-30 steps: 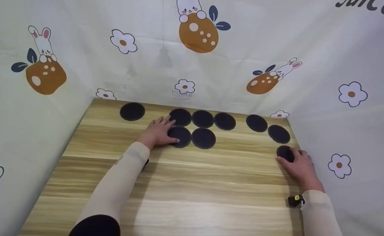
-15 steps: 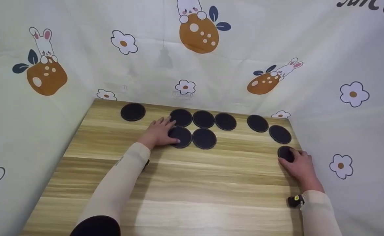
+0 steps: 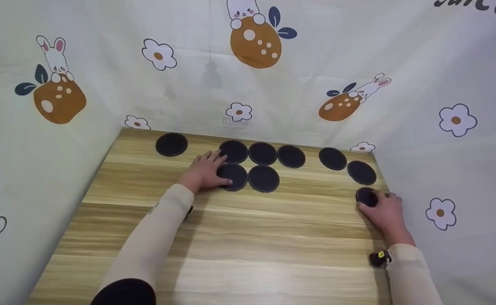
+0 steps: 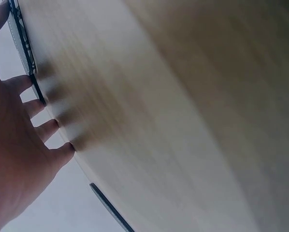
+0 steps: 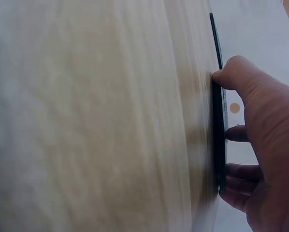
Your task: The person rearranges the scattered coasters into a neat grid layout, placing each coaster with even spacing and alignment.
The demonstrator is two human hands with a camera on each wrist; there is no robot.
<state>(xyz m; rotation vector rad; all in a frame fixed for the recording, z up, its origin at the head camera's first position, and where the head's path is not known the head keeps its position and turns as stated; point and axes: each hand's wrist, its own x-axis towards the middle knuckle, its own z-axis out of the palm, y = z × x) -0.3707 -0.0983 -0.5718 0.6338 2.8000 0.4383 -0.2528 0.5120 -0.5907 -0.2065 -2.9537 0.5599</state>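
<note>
Black round coasters lie flat on the wooden table. My left hand (image 3: 205, 171) is spread at the left side of a small cluster, its thumb on the lower left coaster (image 3: 236, 174) and fingertips at the edge of the upper left coaster (image 3: 236, 149). In the left wrist view, the fingers (image 4: 48, 128) reach down to the tabletop. On the far right, my right hand (image 3: 386, 212) holds one coaster (image 3: 364, 196), partly covered by the hand. The right wrist view has the thumb on one edge of this coaster (image 5: 218, 121) and the fingers at the other.
The table (image 3: 248, 237) meets a printed cloth (image 3: 188, 93) at the back and sides. A lone coaster (image 3: 171, 144) lies back left. Two more coasters (image 3: 332, 158) lie back right, slanting toward my right hand. Three more complete the middle cluster, including a coaster (image 3: 263, 178).
My right hand has shifted its coaster slightly left and away from me within the last half second. The left hand has kept its place on the middle cluster.
</note>
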